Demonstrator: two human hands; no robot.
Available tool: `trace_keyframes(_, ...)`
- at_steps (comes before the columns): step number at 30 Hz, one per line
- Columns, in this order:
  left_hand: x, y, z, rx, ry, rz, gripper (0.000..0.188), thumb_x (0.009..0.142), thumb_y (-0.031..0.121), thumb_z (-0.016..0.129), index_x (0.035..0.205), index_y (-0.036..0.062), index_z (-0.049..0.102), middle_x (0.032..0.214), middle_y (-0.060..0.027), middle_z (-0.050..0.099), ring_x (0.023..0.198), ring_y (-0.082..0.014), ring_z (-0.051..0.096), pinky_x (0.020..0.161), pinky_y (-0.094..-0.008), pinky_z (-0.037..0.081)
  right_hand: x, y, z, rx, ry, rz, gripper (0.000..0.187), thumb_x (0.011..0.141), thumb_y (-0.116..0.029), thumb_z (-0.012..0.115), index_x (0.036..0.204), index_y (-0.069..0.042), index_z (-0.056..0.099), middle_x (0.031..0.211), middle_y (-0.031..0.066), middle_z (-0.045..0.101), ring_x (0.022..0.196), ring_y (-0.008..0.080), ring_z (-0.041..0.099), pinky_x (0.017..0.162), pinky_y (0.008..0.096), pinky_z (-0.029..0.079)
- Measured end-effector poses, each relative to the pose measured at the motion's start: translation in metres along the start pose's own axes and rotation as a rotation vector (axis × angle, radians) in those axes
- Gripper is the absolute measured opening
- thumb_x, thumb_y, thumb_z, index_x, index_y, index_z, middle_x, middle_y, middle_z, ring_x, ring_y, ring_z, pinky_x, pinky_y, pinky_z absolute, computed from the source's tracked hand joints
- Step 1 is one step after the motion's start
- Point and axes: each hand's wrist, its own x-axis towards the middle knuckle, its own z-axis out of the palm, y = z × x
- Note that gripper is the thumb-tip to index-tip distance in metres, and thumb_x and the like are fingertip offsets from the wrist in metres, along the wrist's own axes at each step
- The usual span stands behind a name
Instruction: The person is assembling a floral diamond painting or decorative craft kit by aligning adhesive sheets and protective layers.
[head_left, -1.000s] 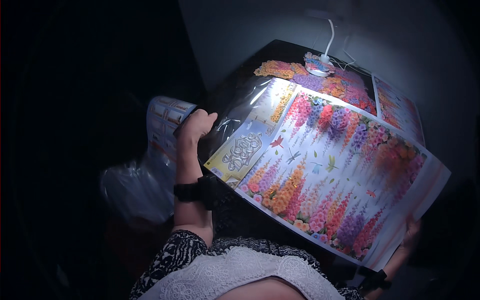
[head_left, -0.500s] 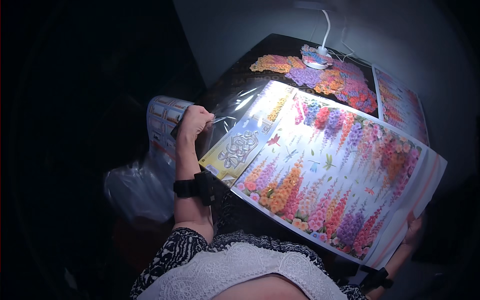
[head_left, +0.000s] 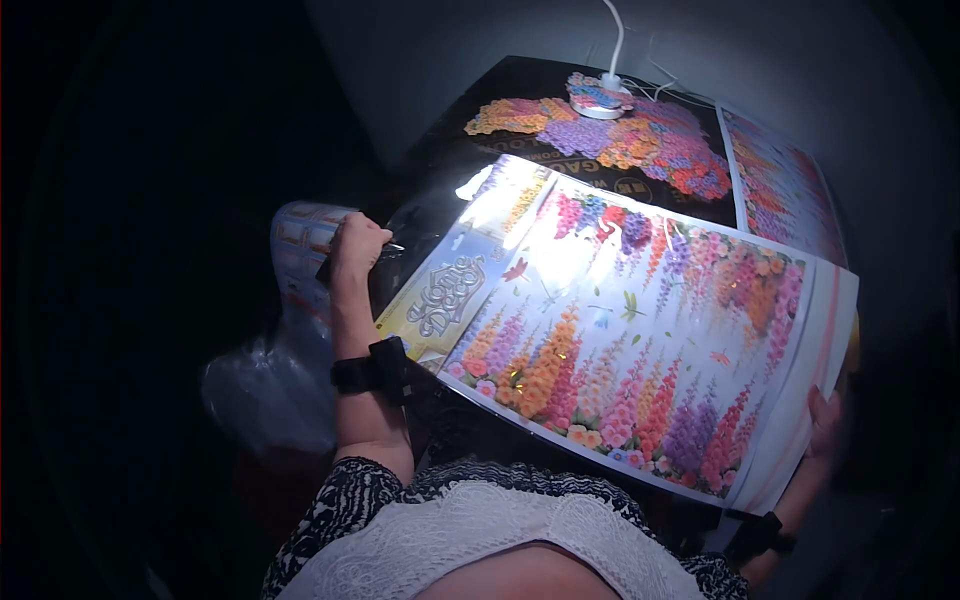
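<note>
A large sheet printed with colourful hanging flowers [head_left: 640, 330] lies tilted over my lap and the dark table [head_left: 470, 120]. My left hand [head_left: 358, 247] is closed on the clear plastic film [head_left: 425, 225] at the sheet's upper left corner, the film lifted off the picture. My right hand [head_left: 826, 425] grips the sheet's lower right edge from underneath; only its fingers show. A black band sits on each wrist.
A second flower picture [head_left: 620, 140], partly filled in, lies on the table with a small white lamp [head_left: 600, 95] on it. Another printed sheet [head_left: 785, 190] lies to the right. A clear plastic bag [head_left: 265, 385] and a printed card [head_left: 300, 250] are at my left.
My left hand has drawn the clear film a little further left and down off the sheet. The sheet has tilted slightly. My right hand stays on the edge.
</note>
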Motion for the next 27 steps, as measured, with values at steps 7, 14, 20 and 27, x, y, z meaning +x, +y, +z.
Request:
trace_keyframes(7,-0.054,0.039,-0.020,-0.030,0.210,0.148,0.035,0.084,0.032,0.066,0.094,-0.0014,0.066,0.093,-0.0197,0.068,0.090,-0.0321,0.066,0.079,-0.0379,0.049,0.015,-0.018,0.022,-0.048,0.001,0.086,0.040,0.092,-0.022,0.055,0.120,0.007,0.052,0.107,0.0160,0.063,0.093,0.0232,0.063,0.085,0.0334,0.049)
trace_keyframes(14,-0.127,0.104,-0.008,-0.362,-0.020,0.450,0.027,0.089,0.023,0.063,0.095,-0.0033,0.065,0.087,-0.0138,0.068,0.079,-0.0209,0.066,0.072,-0.0330,0.050,0.001,-0.027,0.080,0.559,-0.266,0.077,0.041,0.096,-0.027,0.050,0.121,0.006,0.053,0.108,0.0153,0.063,0.093,0.0195,0.064,0.084,0.0303,0.051)
trace_keyframes(20,-0.198,0.163,0.040,-0.366,-0.299,0.967,0.020,0.087,0.014,0.066,0.095,-0.0040,0.063,0.087,-0.0149,0.066,0.078,-0.0196,0.066,0.068,-0.0290,0.051,-0.033,-0.009,0.074,0.135,-0.261,0.029,0.029,0.096,-0.021,0.051,0.103,0.005,0.062,0.088,0.0082,0.068,0.070,0.0115,0.065,0.066,0.0238,0.052)
trace_keyframes(27,-0.310,0.233,0.087,-0.150,-0.523,1.214,0.036,0.085,0.028,0.068,0.099,-0.0047,0.058,0.095,-0.0185,0.060,0.083,-0.0316,0.063,0.076,-0.0400,0.049,-0.056,0.008,0.064,0.117,-0.361,-0.006,0.025,0.098,-0.017,0.051,0.105,0.005,0.062,0.091,0.0069,0.067,0.073,0.0092,0.063,0.065,0.0229,0.051)
